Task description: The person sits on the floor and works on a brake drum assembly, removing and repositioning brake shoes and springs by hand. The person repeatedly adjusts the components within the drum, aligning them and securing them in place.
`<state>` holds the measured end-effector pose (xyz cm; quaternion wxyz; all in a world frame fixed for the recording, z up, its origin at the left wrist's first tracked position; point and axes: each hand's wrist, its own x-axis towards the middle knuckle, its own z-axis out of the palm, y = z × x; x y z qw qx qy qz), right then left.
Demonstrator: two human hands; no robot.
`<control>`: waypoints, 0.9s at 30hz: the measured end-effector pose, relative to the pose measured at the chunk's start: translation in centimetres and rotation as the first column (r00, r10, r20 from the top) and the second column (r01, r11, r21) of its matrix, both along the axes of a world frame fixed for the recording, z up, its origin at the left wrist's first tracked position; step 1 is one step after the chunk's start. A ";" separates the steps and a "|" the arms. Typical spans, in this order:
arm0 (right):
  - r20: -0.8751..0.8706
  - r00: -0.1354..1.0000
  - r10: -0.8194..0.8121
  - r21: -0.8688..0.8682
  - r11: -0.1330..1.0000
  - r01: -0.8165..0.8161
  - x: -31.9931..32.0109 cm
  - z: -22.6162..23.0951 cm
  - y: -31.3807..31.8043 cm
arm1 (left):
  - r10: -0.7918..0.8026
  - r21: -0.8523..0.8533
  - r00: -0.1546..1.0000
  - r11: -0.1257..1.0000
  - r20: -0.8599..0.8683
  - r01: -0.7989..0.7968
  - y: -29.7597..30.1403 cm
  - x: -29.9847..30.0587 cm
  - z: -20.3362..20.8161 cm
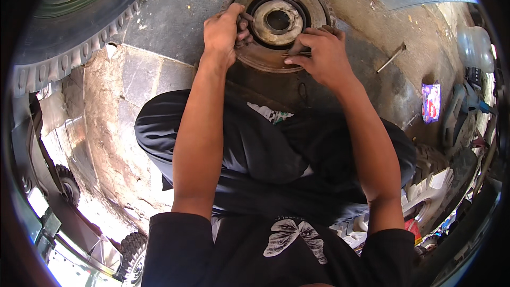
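A round, rusty metal drum (pixel 271 62) lies flat on the floor in front of my folded legs. At its middle is a pale, greasy hub ring (pixel 264 28) with a dark round hole, set inside a black circular groove. My left hand (pixel 226 31) is over the drum's left side, its dirty fingers curled in near the groove; anything within them is hidden. On the right side my right hand (pixel 323 53) bends over the drum, thumb and fingers pinched close to its lower right face. A thin dark edge shows at those fingertips, too small to name.
A large tyre (pixel 85 37) with a green rim stands at the upper left. A metal rod (pixel 390 58) lies on the floor to the right, with a purple and red packet (pixel 431 103) beyond it. A clear plastic bottle (pixel 474 48) is at the far right.
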<state>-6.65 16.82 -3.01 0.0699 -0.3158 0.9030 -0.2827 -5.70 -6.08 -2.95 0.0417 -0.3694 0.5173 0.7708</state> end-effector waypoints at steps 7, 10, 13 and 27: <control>-0.041 0.998 -0.050 -0.070 0.996 0.047 0.7 -0.3 -2.1 | -0.015 0.005 1.000 1.000 0.007 0.015 0.5 -0.1 0.4; 0.031 0.998 -0.047 0.056 0.997 0.046 -0.4 0.5 0.0 | -0.010 0.019 1.000 1.000 -0.021 0.010 -0.3 -0.3 -0.3; 0.005 1.000 -0.030 0.054 0.998 0.030 -0.8 0.2 0.3 | 0.002 0.010 1.000 1.000 -0.018 -0.002 0.1 -0.4 0.1; -0.043 0.997 -0.068 -0.047 0.997 0.066 -0.4 -1.1 -1.3 | 0.001 -0.012 1.000 1.000 -0.021 -0.002 0.3 -0.5 0.3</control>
